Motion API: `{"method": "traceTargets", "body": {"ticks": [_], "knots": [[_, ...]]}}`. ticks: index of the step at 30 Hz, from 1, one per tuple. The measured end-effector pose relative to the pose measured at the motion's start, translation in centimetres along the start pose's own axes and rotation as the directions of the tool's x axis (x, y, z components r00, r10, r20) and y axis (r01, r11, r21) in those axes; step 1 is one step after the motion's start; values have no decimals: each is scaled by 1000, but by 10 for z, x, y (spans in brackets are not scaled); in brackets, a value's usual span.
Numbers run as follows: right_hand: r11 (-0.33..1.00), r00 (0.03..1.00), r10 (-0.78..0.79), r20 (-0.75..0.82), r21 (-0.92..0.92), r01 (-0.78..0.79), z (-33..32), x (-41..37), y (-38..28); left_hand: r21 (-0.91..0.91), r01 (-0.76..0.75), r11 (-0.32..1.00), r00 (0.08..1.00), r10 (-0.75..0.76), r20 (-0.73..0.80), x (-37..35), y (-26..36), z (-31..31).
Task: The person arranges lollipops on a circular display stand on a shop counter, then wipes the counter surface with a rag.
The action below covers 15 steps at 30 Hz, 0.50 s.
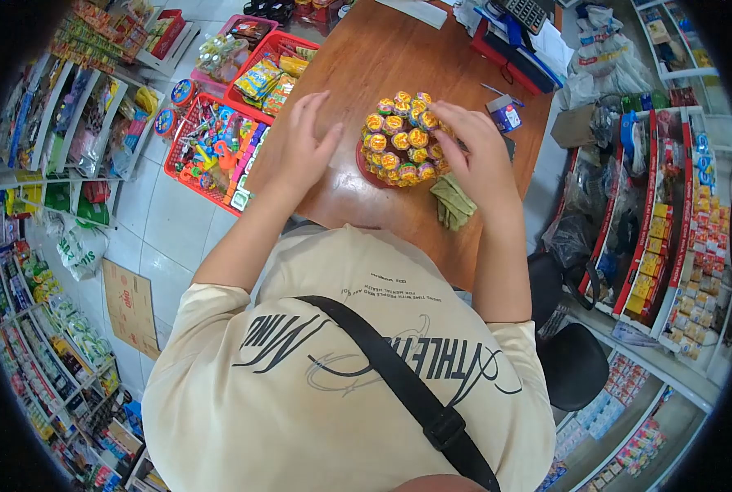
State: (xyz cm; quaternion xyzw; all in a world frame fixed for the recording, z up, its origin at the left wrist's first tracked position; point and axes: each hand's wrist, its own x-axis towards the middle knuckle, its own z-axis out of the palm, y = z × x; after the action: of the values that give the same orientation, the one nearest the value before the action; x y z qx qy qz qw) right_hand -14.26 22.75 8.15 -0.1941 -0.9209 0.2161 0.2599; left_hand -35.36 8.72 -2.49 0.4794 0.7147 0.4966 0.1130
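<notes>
A round stand of lollipops (400, 141) in yellow and orange wrappers is on the wooden table, with part of its red base (369, 170) showing at the left. To the left of the lollipops, my left hand (304, 146) is open over the table's edge, its thumb and fingers apart and holding nothing. At the right side of the bunch is my right hand (479, 154), its thumb and fingers apart and its fingertips right at the outer lollipops. A folded green cloth (453, 202) lies just below that hand.
Red baskets of small toys (210, 152) and snack packets (259, 79) stand left of the table (345, 70). A calculator (523, 15), papers and a small blue box (505, 115) lie at its right. Stocked shelves (657, 238) line both sides; a black stool (572, 366) is behind right.
</notes>
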Motion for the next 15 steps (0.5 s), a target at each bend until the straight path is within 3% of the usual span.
{"method": "traceTargets", "body": {"ticks": [4, 7, 12, 15], "knots": [[983, 969, 185, -162, 39, -181, -27, -20, 10, -58, -97, 994, 992, 102, 80, 6, 33, -2], [929, 920, 362, -151, 141, -342, -36, -43, 20, -22, -101, 995, 985, 103, 139, 4, 33, -2], [821, 814, 570, 109, -102, -561, 14, -141, 89, -11, 3, 1000, 974, 0, 227, -8, 7, 2], [790, 786, 603, 137, -242, -564, 47, -169, 87, 179, 5, 984, 965, -51, 257, -17, -16, 3]]}}
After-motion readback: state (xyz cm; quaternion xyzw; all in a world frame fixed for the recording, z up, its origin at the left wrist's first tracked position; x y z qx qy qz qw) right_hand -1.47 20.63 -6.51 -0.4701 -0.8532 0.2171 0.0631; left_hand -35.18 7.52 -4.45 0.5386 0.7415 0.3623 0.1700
